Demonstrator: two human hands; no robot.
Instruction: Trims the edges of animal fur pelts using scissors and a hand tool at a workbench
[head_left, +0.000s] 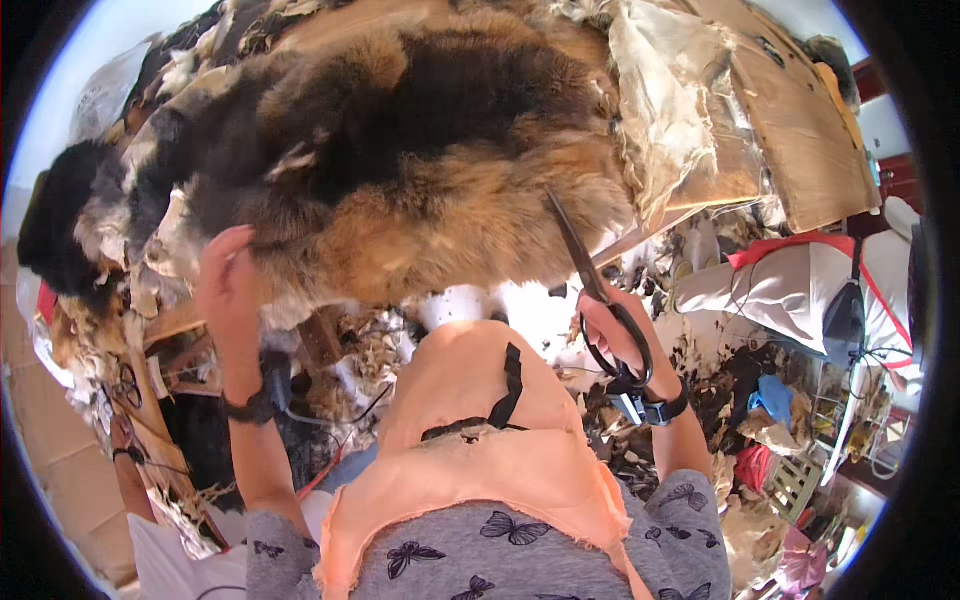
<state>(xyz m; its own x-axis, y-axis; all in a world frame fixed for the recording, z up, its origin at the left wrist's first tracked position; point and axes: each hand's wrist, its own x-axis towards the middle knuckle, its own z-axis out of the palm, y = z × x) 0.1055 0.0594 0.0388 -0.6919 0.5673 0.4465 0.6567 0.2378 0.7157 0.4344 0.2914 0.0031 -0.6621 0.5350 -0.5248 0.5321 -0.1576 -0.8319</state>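
Observation:
A large fur pelt, dark brown in the middle and tawny along its near side, is spread hair side up over the wooden work surface. My right hand grips large dark metal scissors by their handles at the pelt's near right edge. Their blades look closed and point away from me, over the fur. At the pelt's left front edge is my left hand, slightly blurred, its fingers loosely curved and a little apart. Nothing shows in it; whether it touches the fur is unclear.
Pale hide and a wooden board lie right of the pelt. Fur scraps litter the floor. A person in white trousers is at the right; another person's hand shows at lower left. My peach apron covers my lap.

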